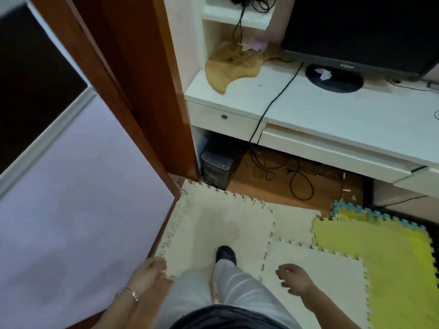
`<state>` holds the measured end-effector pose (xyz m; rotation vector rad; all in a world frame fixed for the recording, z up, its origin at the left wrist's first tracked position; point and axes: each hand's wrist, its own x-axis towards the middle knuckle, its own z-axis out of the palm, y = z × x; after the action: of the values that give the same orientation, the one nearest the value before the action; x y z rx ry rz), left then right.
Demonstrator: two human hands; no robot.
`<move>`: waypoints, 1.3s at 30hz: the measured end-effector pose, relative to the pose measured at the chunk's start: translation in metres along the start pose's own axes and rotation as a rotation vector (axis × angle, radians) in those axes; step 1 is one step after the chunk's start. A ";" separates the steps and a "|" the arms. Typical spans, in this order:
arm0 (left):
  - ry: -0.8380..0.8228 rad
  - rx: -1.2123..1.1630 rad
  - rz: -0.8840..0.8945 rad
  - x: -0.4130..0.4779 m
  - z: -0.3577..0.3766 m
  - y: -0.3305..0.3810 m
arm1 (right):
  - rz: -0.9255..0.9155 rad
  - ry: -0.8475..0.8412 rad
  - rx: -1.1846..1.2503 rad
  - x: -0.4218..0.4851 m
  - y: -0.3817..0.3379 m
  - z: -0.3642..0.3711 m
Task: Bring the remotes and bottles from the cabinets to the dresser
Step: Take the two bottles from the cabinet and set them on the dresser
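Looking down from the head camera: my left hand hangs at seven o'clock, fingers loosely curled round nothing; my right hand hangs at five o'clock, fingers slack and apart, likewise empty. No remotes or bottles show anywhere in view, so I judge I am on my way to fetch some.

My dark slipper stands on the cream interlocking foam floor mats; at three o'clock the yellow foam puzzle mat lies over their edge, and that raised lip could catch a toe.

At one o'clock the black power cable drops off the white wooden desk and loops on the brown floor beneath; a foot straying there could snag it and tug what it feeds, perhaps the black flat monitor.

At eleven o'clock the reddish-brown wooden door stands close; at nine o'clock the pale lavender flat surface has its edge just beside my left knuckles, which a careless swing could knock.
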<state>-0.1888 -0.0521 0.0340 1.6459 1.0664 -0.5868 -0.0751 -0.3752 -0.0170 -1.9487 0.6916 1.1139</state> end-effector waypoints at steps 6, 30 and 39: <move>0.018 -0.098 -0.042 0.050 -0.013 0.057 | -0.140 0.007 0.083 0.017 -0.098 -0.028; -0.076 -0.087 -0.009 0.206 -0.073 0.252 | 0.126 0.041 0.130 0.085 -0.234 -0.036; -0.058 -0.028 0.098 0.192 -0.046 0.298 | -0.184 0.018 -0.171 0.110 -0.332 -0.092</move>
<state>0.1564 0.0409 0.0439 1.6372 0.9421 -0.5499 0.2689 -0.2763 0.0328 -2.1208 0.4277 1.0720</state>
